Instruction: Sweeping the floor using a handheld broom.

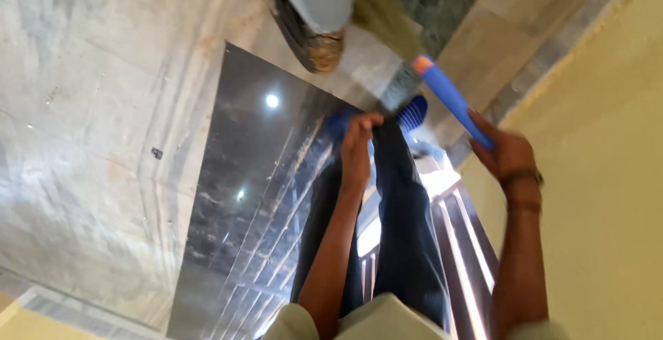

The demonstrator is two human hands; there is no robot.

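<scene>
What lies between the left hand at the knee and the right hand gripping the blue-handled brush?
In the head view, only the dark blue trouser leg lies between the left hand and right hand holding the blue-handled brush.

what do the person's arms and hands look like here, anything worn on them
Both forearms are bare, with no gloves on the left hand or the right hand. The right wrist carries a dark band and a second thin band just below it. Light beige short sleeves show at the bottom edge. No rings can be made out.

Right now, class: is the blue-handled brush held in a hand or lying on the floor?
Held: the right hand grips the blue-handled brush by its handle, bristles raised above the floor.
</scene>
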